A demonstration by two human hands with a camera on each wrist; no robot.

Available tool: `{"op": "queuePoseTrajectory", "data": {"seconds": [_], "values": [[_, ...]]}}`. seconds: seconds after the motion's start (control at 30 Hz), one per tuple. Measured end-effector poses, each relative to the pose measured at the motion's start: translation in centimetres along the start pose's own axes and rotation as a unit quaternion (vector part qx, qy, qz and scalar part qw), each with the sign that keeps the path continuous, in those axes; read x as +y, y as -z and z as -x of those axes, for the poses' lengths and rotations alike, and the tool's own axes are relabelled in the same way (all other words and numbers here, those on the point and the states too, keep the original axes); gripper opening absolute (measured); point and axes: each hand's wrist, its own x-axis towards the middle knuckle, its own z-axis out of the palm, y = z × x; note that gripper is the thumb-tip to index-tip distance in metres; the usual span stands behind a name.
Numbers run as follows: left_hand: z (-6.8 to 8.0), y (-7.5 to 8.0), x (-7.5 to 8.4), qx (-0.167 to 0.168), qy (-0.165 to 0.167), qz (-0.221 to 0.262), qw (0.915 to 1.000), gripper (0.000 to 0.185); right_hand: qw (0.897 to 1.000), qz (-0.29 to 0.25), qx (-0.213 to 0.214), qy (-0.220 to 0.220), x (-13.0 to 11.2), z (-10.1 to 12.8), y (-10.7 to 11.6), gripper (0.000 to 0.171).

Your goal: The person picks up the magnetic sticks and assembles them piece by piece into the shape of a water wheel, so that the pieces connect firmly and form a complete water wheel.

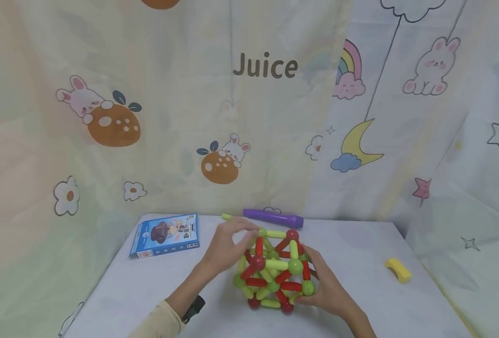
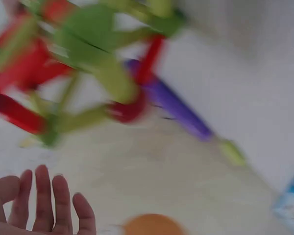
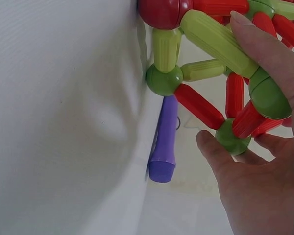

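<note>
A ball-and-rod construction toy (image 1: 295, 266), a cage of red and green balls joined by red and yellow-green rods, stands up off the white table in front of me. My right hand (image 1: 327, 288) grips its right side. The right wrist view shows the thumb of this hand (image 3: 264, 186) along a green ball and rod, with fingers about a lower green ball. By the toy's upper left corner is my left hand (image 1: 228, 246), near a green ball. In the left wrist view its fingers (image 2: 44, 208) look fairly straight, apart from the blurred toy.
Behind the toy lies a purple baton-like piece (image 1: 272, 217), beside a loose yellow-green rod (image 1: 226, 216). A blue box (image 1: 167, 234) lies at the back left, and a yellow arch block (image 1: 398, 271) at the right. A printed curtain (image 1: 169, 117) hangs behind the table (image 1: 355, 244).
</note>
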Motion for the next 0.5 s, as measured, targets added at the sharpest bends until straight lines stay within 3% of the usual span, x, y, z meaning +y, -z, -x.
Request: {"op": "queuePoseTrajectory", "data": {"seconds": [0.07,0.13,0.2,0.27,0.37,0.5], "values": [[-1.3,0.0,-3.6,0.019,0.039,-0.006,0.9991,0.018,1.0,0.002,0.005,-0.002,0.1,0.1,0.2,0.133],[-2.3,-0.3,-7.5,0.005,0.082,-0.038,0.996,0.023,1.0,0.001,0.008,-0.002,0.2,0.1,0.3,0.133],[-3.1,-0.7,-10.9,-0.036,0.124,-0.082,0.9882,0.032,1.0,0.001,0.01,0.0,0.4,0.2,0.4,0.132],[-3.5,-1.1,-13.5,-0.092,0.162,-0.122,0.9749,0.043,1.0,-0.002,0.009,0.002,0.5,0.2,0.3,0.132],[-3.6,-1.7,-16.2,-0.153,0.188,-0.171,0.9552,0.048,1.0,-0.004,0.004,0.0,0.5,0.2,0.1,0.13],[-3.3,-2.5,-17.9,-0.167,0.175,-0.215,0.9462,0.045,1.0,-0.011,-0.004,-0.009,0.2,0.2,-0.1,0.129]]}}
